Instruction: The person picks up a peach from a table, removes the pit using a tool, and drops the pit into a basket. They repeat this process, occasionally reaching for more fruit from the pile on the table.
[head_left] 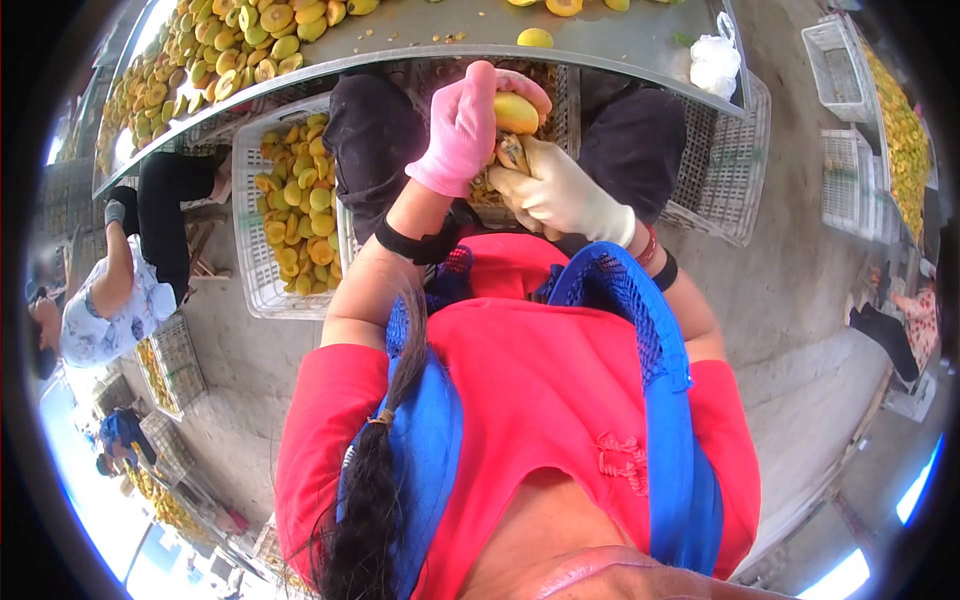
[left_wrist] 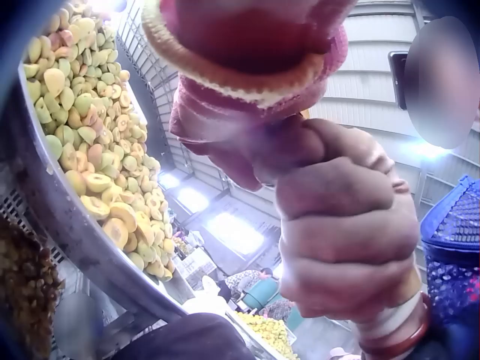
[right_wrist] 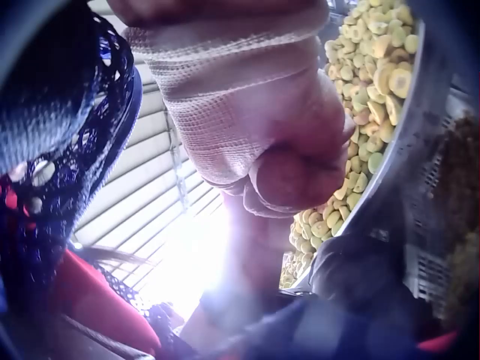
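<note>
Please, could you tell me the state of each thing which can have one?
Left hand: gloved, closed around a fruit
Held fruit: yellow; whether cut, unclear
Right hand: gloved, curled around a small item, itself unclear
Heaped fruit: many halved
Crate: upright, holding fruit pieces
White bag: crumpled, on the table
</note>
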